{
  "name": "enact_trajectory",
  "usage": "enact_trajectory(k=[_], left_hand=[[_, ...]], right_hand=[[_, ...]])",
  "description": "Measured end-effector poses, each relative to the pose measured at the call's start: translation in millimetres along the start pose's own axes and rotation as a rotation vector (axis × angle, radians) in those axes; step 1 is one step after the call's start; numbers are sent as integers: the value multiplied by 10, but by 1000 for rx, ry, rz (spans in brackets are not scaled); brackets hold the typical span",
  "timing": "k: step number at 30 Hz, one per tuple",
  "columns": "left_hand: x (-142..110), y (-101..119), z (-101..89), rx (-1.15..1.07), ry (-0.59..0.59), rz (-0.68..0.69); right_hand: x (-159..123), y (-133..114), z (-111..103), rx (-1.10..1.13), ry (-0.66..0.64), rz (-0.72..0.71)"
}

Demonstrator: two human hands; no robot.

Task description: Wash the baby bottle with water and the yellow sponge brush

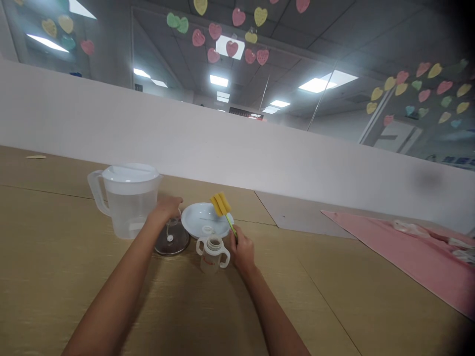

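- bare forearms (276, 311) are stretched over the tabletop (185, 316), and between them the bottle (210, 262) is stood upright, its mouth uncovered and neither handle gripped.
- just behind the bottle the white bowl (189, 223) is set; a small pale ring (208, 230) is seen at its near side.
- by the right hand (244, 249) the brush (230, 226) is held, fingers closed round its green stem, the yellow sponge (221, 203) raised above the bowl.
- by the left hand (168, 206) the dark dish (181, 244) is reached over, near the jug (133, 205); a white piece (169, 238) is seen in the dish. whether these fingers are spread or pinching something cannot be told.
- the step in hand is judged to be readying the bottle's parts for scrubbing.
- for the next move, a sure pinch on a small part would be called for, with the sponge brought to it and the bottle left unknocked.
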State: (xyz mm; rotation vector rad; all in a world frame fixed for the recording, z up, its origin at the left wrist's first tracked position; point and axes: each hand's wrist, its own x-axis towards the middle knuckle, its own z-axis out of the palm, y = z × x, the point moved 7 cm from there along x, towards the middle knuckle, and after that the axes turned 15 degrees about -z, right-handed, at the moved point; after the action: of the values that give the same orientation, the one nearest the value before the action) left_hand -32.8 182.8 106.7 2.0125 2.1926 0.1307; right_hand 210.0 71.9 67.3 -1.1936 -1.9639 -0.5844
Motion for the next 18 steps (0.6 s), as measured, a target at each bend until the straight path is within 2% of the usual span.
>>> enact_trajectory(k=[6, 11, 14, 18], left_hand=[[6, 60, 135, 12, -38, 57], [-51, 144, 124, -8, -45, 152], [-128, 314, 69, -38, -30, 239], [-302, 711, 120, -85, -13, 366]], right_hand=[[4, -28, 12, -40, -5, -48], [8, -43, 21, -44, -17, -62], [2, -44, 28, -39, -18, -55], [-6, -5, 27, -18, -27, 11]])
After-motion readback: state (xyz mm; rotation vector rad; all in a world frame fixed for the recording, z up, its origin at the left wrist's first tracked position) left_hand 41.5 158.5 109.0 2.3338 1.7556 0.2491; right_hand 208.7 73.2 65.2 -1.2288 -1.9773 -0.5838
